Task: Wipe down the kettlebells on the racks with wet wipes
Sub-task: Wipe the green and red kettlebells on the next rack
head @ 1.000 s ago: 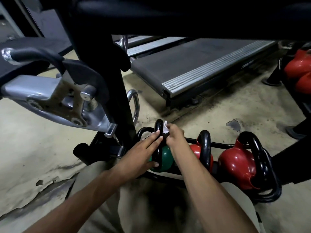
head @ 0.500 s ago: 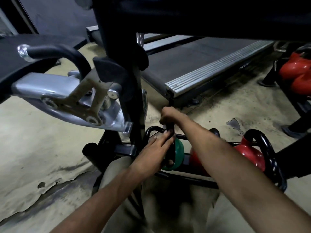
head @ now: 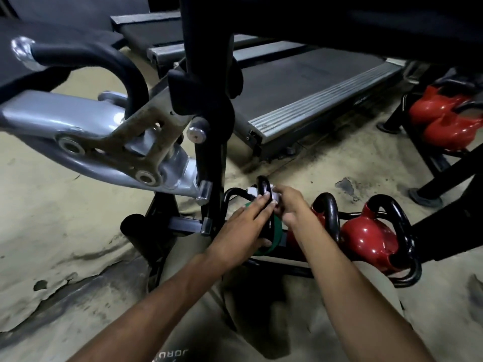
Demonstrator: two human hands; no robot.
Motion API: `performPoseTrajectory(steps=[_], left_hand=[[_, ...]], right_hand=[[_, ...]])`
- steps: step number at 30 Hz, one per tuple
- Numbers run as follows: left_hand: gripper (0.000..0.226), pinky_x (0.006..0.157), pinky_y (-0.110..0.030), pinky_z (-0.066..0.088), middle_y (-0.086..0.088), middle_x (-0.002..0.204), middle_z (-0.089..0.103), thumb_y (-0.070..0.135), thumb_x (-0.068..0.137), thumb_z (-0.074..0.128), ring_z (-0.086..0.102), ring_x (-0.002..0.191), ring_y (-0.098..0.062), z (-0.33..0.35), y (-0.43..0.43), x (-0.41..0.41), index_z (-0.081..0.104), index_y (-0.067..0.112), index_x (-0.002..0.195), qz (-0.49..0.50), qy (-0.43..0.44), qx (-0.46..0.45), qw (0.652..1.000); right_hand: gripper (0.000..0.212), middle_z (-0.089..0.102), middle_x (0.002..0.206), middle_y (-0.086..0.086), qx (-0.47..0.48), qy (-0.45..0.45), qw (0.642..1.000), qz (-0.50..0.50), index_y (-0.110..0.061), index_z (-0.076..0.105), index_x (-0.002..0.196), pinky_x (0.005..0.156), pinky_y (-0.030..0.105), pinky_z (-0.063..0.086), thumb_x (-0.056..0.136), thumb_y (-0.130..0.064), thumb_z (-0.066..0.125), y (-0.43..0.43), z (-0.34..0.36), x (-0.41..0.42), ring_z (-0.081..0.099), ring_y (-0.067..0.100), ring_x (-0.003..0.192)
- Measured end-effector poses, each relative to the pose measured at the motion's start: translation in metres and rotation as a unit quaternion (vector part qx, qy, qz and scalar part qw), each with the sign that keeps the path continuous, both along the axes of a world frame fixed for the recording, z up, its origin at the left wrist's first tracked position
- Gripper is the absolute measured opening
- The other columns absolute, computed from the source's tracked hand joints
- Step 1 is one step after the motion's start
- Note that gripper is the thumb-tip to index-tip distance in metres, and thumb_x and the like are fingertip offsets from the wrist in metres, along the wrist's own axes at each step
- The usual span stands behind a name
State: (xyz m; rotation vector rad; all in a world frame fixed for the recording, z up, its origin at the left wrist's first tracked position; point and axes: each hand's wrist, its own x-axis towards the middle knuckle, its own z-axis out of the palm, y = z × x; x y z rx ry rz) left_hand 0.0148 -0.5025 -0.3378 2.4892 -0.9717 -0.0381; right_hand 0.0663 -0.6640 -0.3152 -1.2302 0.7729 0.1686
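A green kettlebell (head: 276, 232) with a black handle sits at the left end of a low black floor rack (head: 285, 267). My left hand (head: 243, 228) lies on its body, thumb wrapped underneath, steadying it. My right hand (head: 288, 205) pinches a white wet wipe (head: 253, 190) wrapped around the top of the black handle. To the right on the same rack stand two red kettlebells, a nearer one (head: 320, 220) mostly hidden behind my right forearm and a larger one (head: 371, 241) at the rack's end.
A black upright post (head: 209, 126) and a silver machine arm (head: 86, 142) with a curved black grip hang close above the rack on the left. A treadmill deck (head: 308, 87) lies behind. More red kettlebells (head: 444, 121) sit on another rack at far right. My knees are below.
My right hand has come back down over the handle top with the wipe showing again. The view has shifted left and nearer. My left hand has stayed on the green kettlebell.
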Motion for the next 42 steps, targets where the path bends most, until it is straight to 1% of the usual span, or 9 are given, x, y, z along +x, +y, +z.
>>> performPoseTrajectory(steps=[4, 7, 14, 18, 21, 25, 31, 36, 42], left_hand=[[0.096, 0.127, -0.038, 0.019, 0.003, 0.173, 0.003, 0.032, 0.088, 0.076, 0.009, 0.158, -0.018, -0.002, -0.001, -0.001, 0.018, 0.021, 0.164, 0.003, -0.009, -0.010, 1.000], [0.091, 0.127, -0.035, 0.020, -0.002, 0.173, 0.009, 0.024, 0.089, 0.075, 0.008, 0.157, -0.017, -0.005, -0.001, -0.002, 0.023, 0.016, 0.163, 0.001, -0.011, -0.023, 1.000], [0.079, 0.125, -0.039, 0.027, -0.010, 0.170, 0.021, 0.006, 0.090, 0.069, 0.023, 0.156, -0.023, -0.025, 0.006, -0.044, 0.031, 0.012, 0.159, -0.001, -0.072, -0.062, 0.995], [0.078, 0.126, -0.039, 0.026, -0.011, 0.171, 0.018, 0.005, 0.091, 0.065, 0.020, 0.157, -0.023, -0.024, 0.007, -0.051, 0.029, 0.009, 0.160, -0.002, -0.081, -0.062, 0.995], [0.074, 0.123, -0.042, 0.031, -0.015, 0.166, 0.028, 0.004, 0.087, 0.059, 0.028, 0.154, -0.027, -0.023, 0.004, -0.052, 0.035, 0.007, 0.157, 0.006, -0.057, -0.067, 0.996], [0.072, 0.122, -0.041, 0.034, -0.016, 0.162, 0.036, 0.001, 0.081, 0.051, 0.033, 0.152, -0.026, -0.024, 0.003, -0.050, 0.043, 0.005, 0.152, 0.020, -0.061, -0.077, 0.995], [0.070, 0.122, -0.037, 0.034, -0.009, 0.164, 0.037, 0.001, 0.082, 0.060, 0.040, 0.149, -0.022, -0.009, 0.009, -0.044, 0.049, 0.010, 0.151, 0.009, -0.075, -0.046, 0.996], [0.065, 0.121, -0.038, 0.037, -0.008, 0.163, 0.038, 0.002, 0.086, 0.060, 0.039, 0.149, -0.021, -0.010, 0.007, -0.046, 0.049, 0.010, 0.150, 0.013, -0.074, -0.047, 0.996], [0.070, 0.122, -0.040, 0.034, -0.012, 0.164, 0.035, 0.002, 0.082, 0.055, 0.034, 0.152, -0.024, -0.011, 0.008, -0.046, 0.046, 0.007, 0.151, 0.007, -0.070, -0.041, 0.997]], right_hand=[[0.018, 0.066, 0.086, 0.029, 0.062, -0.023, 0.992, -0.104, 0.005, 0.062, 0.089, 0.060, 0.044, 0.061, 0.095, 0.003, 0.045, 0.020, -0.008, 0.013, 0.066, 0.037, 0.069], [0.020, 0.068, 0.077, 0.002, -0.271, -0.116, 0.954, -0.057, -0.013, 0.065, 0.078, 0.071, 0.029, 0.053, 0.094, -0.005, 0.057, 0.023, -0.005, -0.007, 0.065, 0.019, 0.072], [0.017, 0.069, 0.102, 0.018, -0.706, -0.152, 0.562, 0.403, -0.007, 0.069, 0.095, 0.077, 0.044, 0.056, 0.087, -0.019, 0.060, 0.030, 0.040, 0.021, 0.068, 0.038, 0.099], [0.021, 0.070, 0.110, 0.018, -0.734, -0.133, 0.471, 0.470, -0.006, 0.070, 0.101, 0.077, 0.042, 0.055, 0.089, -0.018, 0.058, 0.029, 0.058, 0.014, 0.068, 0.038, 0.104], [0.018, 0.068, 0.111, 0.008, -0.745, -0.185, 0.523, 0.370, -0.012, 0.068, 0.104, 0.069, 0.037, 0.050, 0.095, -0.018, 0.054, 0.019, 0.035, -0.029, 0.069, 0.032, 0.098], [0.013, 0.075, 0.099, 0.000, -0.594, -0.308, 0.740, 0.070, -0.013, 0.074, 0.105, 0.073, 0.027, 0.057, 0.096, -0.012, 0.065, 0.023, 0.001, -0.079, 0.069, 0.014, 0.082], [0.015, 0.071, 0.077, 0.003, -0.169, -0.137, 0.970, -0.104, -0.013, 0.070, 0.079, 0.069, 0.030, 0.051, 0.093, -0.008, 0.066, 0.024, -0.006, -0.022, 0.064, 0.020, 0.072], [0.015, 0.071, 0.101, 0.023, 0.020, -0.050, 0.995, -0.082, 0.000, 0.067, 0.096, 0.086, 0.056, 0.056, 0.084, -0.008, 0.067, 0.004, -0.021, 0.003, 0.069, 0.037, 0.091], [0.007, 0.069, 0.087, -0.001, -0.466, -0.236, 0.851, 0.062, -0.016, 0.069, 0.092, 0.067, 0.026, 0.051, 0.095, -0.015, 0.063, 0.019, 0.001, -0.055, 0.064, 0.014, 0.076]])
